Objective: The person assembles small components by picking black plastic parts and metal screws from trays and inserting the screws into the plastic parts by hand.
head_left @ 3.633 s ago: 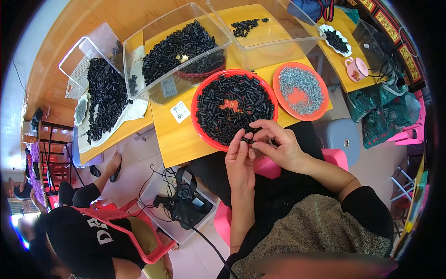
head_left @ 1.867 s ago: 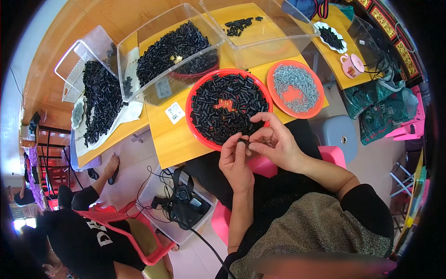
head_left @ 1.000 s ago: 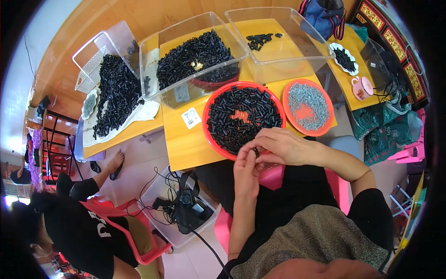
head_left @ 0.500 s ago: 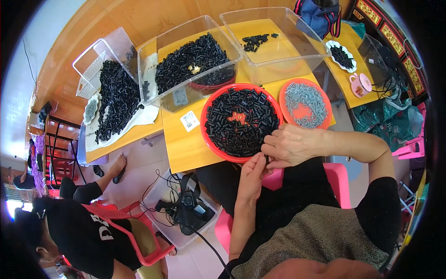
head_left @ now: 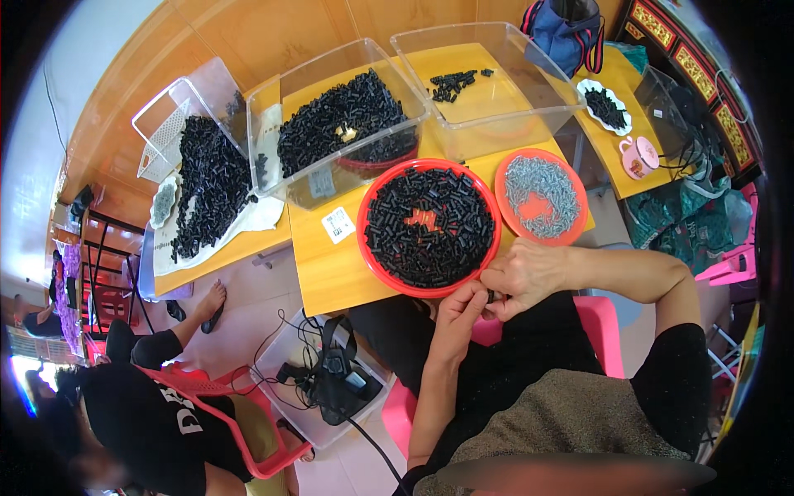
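Just past the near rim of a red basin (head_left: 423,292), my left hand (head_left: 456,318) and my right hand (head_left: 529,274) meet at the fingertips. Between them is a small black tubular piece (head_left: 491,295), mostly hidden by my fingers. Both hands are closed in a pinch on it. Many short black tubular pieces (head_left: 397,207) fill the basin, with a bare patch at its middle. Right of the basin lies an orange-red plate (head_left: 538,204) of small silver screws (head_left: 559,192); my right hand is just below it.
Behind stand two clear plastic bins (head_left: 318,194), (head_left: 496,124), both with black pieces. More pieces lie heaped on a white cloth (head_left: 260,217) at left. A pink mug (head_left: 638,157) and white dish (head_left: 623,128) stand right. A person (head_left: 149,422) sits at lower left, beside a cable-filled bin (head_left: 289,405).
My joined hands have shifted slightly right, staying pinched together close by the basin. The fingers of my right hand have turned a little. The whole view has dipped slightly.
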The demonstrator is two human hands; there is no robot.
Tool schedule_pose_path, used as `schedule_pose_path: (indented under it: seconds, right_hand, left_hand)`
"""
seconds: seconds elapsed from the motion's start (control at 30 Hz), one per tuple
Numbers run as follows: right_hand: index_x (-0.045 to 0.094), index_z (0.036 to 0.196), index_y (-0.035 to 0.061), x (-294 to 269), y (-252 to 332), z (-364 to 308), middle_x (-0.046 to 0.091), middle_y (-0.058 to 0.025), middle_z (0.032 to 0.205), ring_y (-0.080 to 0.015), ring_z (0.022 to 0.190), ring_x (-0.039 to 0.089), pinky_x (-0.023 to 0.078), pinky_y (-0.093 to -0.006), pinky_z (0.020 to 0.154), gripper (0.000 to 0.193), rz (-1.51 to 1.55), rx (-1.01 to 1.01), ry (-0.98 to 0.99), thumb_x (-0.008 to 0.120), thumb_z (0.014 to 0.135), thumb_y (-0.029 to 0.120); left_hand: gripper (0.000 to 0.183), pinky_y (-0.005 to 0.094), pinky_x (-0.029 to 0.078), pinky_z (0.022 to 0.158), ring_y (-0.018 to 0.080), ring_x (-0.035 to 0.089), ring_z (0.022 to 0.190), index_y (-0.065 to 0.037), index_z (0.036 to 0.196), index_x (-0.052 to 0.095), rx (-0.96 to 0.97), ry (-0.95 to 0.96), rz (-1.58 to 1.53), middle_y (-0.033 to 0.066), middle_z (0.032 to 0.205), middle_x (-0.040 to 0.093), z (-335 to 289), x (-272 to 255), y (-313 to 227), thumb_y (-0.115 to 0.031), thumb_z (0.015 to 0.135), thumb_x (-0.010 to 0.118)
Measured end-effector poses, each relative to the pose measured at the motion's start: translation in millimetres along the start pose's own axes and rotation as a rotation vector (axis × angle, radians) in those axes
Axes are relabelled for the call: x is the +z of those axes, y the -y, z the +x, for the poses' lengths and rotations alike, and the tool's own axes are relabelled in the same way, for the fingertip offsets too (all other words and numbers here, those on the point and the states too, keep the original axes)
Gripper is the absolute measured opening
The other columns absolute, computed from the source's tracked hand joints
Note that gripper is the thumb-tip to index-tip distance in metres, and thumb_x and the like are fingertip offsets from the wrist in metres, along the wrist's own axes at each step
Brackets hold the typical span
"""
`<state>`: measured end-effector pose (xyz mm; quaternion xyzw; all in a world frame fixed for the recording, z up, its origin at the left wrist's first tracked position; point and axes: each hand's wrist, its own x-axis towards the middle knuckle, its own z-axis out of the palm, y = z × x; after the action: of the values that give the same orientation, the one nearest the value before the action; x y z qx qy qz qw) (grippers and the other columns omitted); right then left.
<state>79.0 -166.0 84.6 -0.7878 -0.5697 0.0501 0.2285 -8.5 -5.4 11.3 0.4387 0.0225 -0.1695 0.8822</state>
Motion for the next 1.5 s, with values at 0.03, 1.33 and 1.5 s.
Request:
schedule_pose_path:
  seconds: [0.03,1.33,1.5]
  right_hand:
    - [0.049,0.067,0.0029,2,-1,-1,0.053,-0.0113,0.053,-0.0302,0.046,0.056,0.045,-0.0397,0.041,0.030,-0.010,-0.001,-0.005,0.061,0.075,0.029]
    - [0.057,0.074,0.0017,13,-126,73,0.055,-0.0174,0.084,-0.0357,0.080,0.056,0.044,-0.0445,0.066,0.007,-0.154,0.324,-0.053,0.051,0.077,0.005]
    - [0.060,0.079,0.0020,5,-114,65,0.056,-0.0162,0.083,-0.0359,0.081,0.057,0.044,-0.0442,0.067,0.013,-0.126,0.348,-0.072,0.054,0.070,-0.006]
  left_hand:
    - [0.015,0.0188,0.040,0.066,0.0036,0.048,0.074,-0.003,0.092,0.059,0.007,0.007,0.004,-0.0034,0.084,0.054,0,3,3,-0.014,0.095,0.050]
    - [0.018,0.0191,0.038,0.054,0.0079,0.054,0.058,-0.003,0.105,0.056,0.082,-0.260,0.042,0.0034,0.079,0.061,13,-16,1,-0.017,0.095,0.049]
    - [0.018,0.0194,0.038,0.054,0.0078,0.054,0.058,-0.003,0.104,0.057,0.081,-0.270,0.035,0.0034,0.079,0.061,12,-18,1,-0.017,0.095,0.049]
